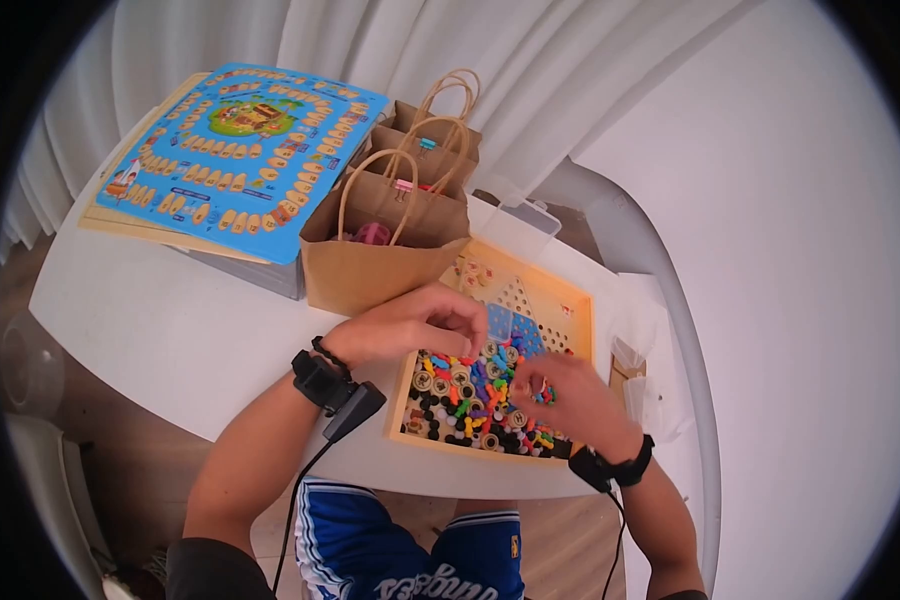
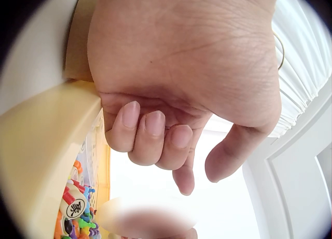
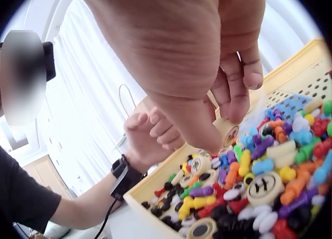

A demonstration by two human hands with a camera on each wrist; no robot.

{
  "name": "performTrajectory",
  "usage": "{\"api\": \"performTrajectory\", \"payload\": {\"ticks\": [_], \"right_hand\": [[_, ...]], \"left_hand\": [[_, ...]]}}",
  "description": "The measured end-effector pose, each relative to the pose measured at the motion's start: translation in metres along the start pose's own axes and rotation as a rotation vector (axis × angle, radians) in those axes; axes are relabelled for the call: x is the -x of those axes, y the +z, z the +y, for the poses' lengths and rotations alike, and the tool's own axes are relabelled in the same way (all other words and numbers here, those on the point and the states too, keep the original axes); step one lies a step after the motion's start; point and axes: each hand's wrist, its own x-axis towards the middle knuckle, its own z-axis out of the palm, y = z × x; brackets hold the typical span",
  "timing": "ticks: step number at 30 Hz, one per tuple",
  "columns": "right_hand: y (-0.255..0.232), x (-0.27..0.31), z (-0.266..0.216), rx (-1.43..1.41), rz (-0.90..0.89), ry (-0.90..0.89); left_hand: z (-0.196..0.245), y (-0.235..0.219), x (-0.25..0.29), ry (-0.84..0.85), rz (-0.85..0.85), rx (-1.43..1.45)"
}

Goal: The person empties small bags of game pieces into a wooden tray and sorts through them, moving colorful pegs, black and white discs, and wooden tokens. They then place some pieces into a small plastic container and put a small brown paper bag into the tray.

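Observation:
A shallow wooden box (image 1: 583,325) holds a heap of colourful plastic pegs (image 3: 296,186) mixed with round Chinese chess pieces (image 3: 264,188). Low over the heap, my right hand (image 1: 582,402) pinches one Chinese chess piece (image 3: 228,134) with a red mark between thumb and fingers. My left hand (image 1: 410,325) hovers at the box's left side, near the paper bag. In the left wrist view its three fingers (image 2: 154,126) curl loosely toward the palm, and the thumb stands apart with nothing held. Another chess piece (image 2: 73,208) lies beyond the box wall.
Brown paper bags (image 1: 380,265) with clips stand behind the box. To their left, a blue game board (image 1: 240,170) lies on a stack. Clear plastic packaging (image 1: 655,405) sits at the right, and a translucent container (image 1: 525,220) at the back. The white table (image 1: 150,340) has a curved edge.

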Motion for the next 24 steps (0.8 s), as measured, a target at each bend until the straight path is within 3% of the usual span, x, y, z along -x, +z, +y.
{"api": "performTrajectory", "payload": {"ticks": [4,10,24], "right_hand": [[-0.017,-0.044,0.014,-0.113,0.154,0.051],[0.020,-0.102,0.047,-0.246,0.193,0.056],[0.014,-0.097,0.045,-0.168,0.211,-0.015]], "left_hand": [[0.000,-0.001,0.000,-0.018,0.003,-0.020],[0.002,-0.001,0.000,-0.021,0.001,0.039],[0.004,0.000,-0.001,-0.031,0.007,0.011]]}}
